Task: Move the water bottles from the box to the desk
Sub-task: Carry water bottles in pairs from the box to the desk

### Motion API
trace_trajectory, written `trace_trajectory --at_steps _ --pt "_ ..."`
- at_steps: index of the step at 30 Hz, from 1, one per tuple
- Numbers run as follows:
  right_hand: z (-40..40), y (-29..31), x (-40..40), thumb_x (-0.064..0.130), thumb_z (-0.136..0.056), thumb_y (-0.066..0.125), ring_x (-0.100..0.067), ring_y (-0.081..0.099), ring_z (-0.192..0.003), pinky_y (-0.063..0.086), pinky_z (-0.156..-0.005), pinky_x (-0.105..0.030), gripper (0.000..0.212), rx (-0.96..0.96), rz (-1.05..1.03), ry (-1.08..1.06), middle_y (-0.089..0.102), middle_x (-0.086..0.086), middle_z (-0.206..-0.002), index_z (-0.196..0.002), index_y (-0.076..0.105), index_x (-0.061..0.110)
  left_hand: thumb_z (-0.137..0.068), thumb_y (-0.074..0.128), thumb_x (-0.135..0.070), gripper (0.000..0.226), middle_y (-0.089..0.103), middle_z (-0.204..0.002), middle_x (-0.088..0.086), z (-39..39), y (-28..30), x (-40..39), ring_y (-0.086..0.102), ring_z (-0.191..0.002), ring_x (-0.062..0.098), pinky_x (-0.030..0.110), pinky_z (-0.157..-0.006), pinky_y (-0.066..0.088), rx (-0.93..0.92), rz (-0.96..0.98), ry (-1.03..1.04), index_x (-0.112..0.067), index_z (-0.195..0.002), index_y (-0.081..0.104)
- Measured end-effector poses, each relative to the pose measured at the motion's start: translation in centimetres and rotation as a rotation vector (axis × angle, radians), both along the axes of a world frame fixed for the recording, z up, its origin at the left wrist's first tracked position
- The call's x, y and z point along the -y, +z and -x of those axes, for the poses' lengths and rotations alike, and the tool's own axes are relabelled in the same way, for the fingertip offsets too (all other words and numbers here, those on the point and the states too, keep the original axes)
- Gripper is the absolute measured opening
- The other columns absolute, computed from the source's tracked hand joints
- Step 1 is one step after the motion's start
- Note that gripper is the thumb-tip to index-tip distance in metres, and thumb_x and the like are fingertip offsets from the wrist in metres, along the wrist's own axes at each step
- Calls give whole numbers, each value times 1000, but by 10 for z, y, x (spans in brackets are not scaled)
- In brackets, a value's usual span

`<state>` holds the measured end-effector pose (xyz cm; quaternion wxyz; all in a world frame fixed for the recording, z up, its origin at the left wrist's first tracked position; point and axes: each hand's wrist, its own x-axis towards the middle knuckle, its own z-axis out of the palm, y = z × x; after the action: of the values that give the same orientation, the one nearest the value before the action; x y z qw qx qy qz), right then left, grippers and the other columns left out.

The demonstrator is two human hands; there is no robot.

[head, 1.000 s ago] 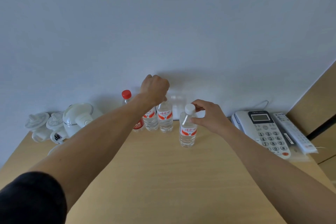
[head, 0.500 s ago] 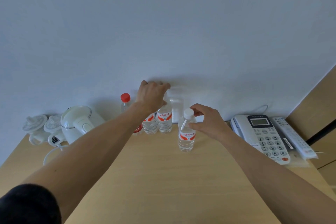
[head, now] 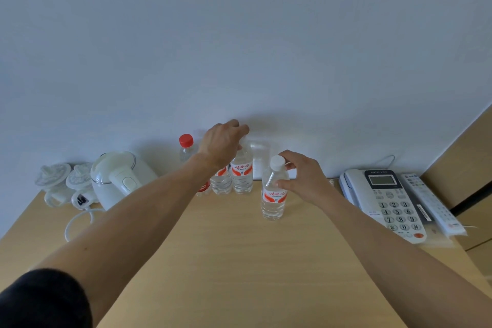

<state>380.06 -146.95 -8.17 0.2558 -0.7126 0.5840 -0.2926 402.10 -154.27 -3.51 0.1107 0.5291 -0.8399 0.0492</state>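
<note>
Because the wall end of the desk (head: 239,261) is already crowded, the bottles are being lined up in the free stretch at the middle of the back edge. At far left sit two white lidded cups (head: 57,181), then a white kettle (head: 119,176) with its cord (head: 77,221) looping forward, all pushed back near the wall so the front stays usable. Next comes a red-capped bottle (head: 185,146), partly hidden by the left forearm. Just beside it stand two clear water bottles with red-and-white labels, the nearer one (head: 221,181) mostly covered by the wrist, the other (head: 241,170) touching it on the right. The left hand (head: 222,145) reaches over this pair from above, fingers curled down round the top of the right-hand bottle; its cap is hidden, so I judge it a top grip for setting the bottle upright against its neighbour. A faint clear glass (head: 259,157) stands behind, close to the wall. Further right and nearer the front, a fourth bottle (head: 274,194) stands upright on the wood, apart from the row. The right hand (head: 303,178) pinches its neck and shoulder between thumb and fingers, probably steadying it as it is placed. At far right lie a telephone (head: 386,200) and a remote control (head: 431,205). The box is not in view.
</note>
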Motion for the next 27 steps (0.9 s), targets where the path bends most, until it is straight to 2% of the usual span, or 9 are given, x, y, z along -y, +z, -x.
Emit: trace_trajectory --at_steps 7,12,18,23,27 --pt "-9 5 18 10 -71 84 -18 61 -96 49 -84 -32 46 16 33 -42 67 1 -107 -111 61 17 -91 73 -18 47 61 -124 6 -1 4 -4 66 -98 28 38 -83 56 -36 -35 5 -16 -135 57" --pt "-16 7 39 6 -70 83 -18 60 -92 42 -78 -25 44 26 59 -64 67 1 -101 -107 61 15 -91 74 -22 55 60 -128 3 -7 3 -10 64 -104 26 34 -85 52 -3 10 -3 -21 -142 52" --pt "-24 8 54 2 -71 81 -20 61 -94 47 -81 -26 43 66 84 -73 67 0 -100 -104 59 17 -83 79 -37 73 52 -139 0 -17 -7 -19 51 -126 23 38 -115 29 105 77 1 -29 -146 42" --pt "-29 4 54 -1 -69 80 -20 62 -96 50 -87 -32 48 99 125 -91 66 -1 -102 -109 59 15 -83 78 -41 81 49 -141 -2 -22 -12 -20 48 -131 21 41 -121 22 126 24 13 -30 -150 35" --pt "-32 -1 52 8 -69 84 -19 56 -94 46 -83 -30 56 64 176 -140 60 -5 -104 -117 57 17 -81 79 -44 84 51 -141 -1 -22 -14 -20 49 -131 22 42 -121 22 109 -7 5 -29 -151 35"
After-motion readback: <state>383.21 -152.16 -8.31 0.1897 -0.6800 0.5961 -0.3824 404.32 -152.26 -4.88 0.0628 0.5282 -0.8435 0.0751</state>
